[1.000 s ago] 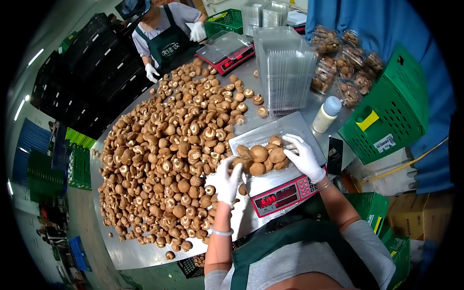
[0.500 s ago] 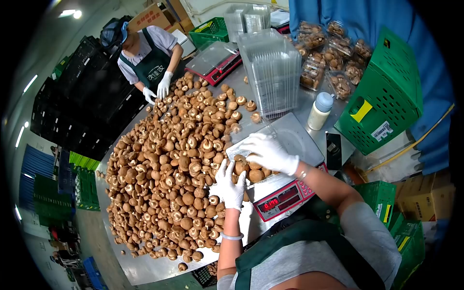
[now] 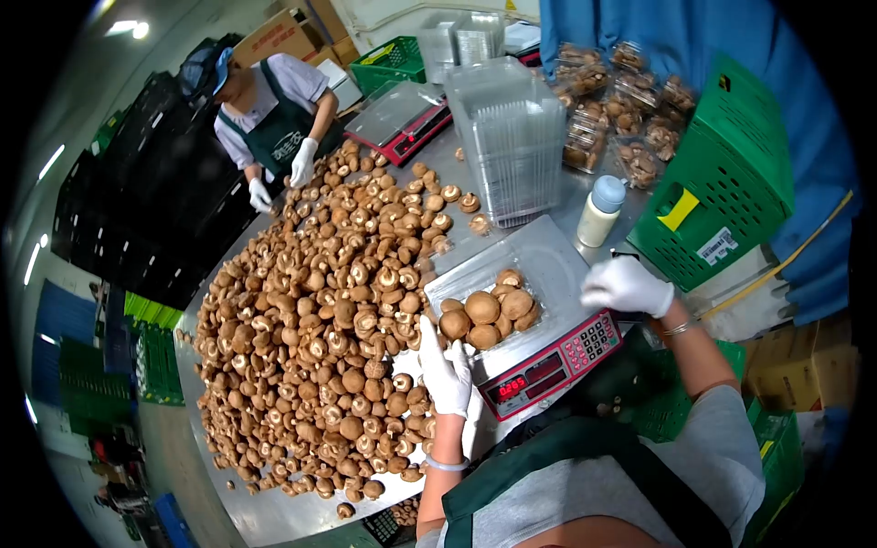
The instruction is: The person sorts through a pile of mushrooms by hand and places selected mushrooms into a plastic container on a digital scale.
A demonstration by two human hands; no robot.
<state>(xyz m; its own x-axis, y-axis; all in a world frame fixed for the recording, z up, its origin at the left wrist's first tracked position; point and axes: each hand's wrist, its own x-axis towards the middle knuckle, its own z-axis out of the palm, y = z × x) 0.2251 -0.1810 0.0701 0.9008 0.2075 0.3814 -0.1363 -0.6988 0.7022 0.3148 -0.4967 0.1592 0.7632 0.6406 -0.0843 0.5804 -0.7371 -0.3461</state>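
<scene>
A clear plastic tray (image 3: 539, 290) with several brown mushrooms (image 3: 483, 308) in it rests on the red and silver scale (image 3: 593, 339), whose red digits are lit. My left hand (image 3: 446, 370), in a white glove, is beside the tray's left edge with its fingers apart and nothing held. Off the scale's right side is my right hand (image 3: 628, 287), also gloved, its fingers curled together; whether anything is inside them is hidden. A large heap of mushrooms (image 3: 315, 329) covers the metal table (image 3: 239, 493) to the left of my left hand.
Stacked clear trays (image 3: 512, 151) and a white bottle (image 3: 601, 211) stand behind the scale. Filled packs (image 3: 630, 110) lie at the back right, near a green crate (image 3: 722, 183). Across the table, a co-worker (image 3: 279, 114) reaches to the heap beside a second scale (image 3: 402, 123).
My right hand has moved from over the mushrooms in the tray to the right of the scale. My left hand has drawn slightly away from the tray's mushrooms. The view has shifted.
</scene>
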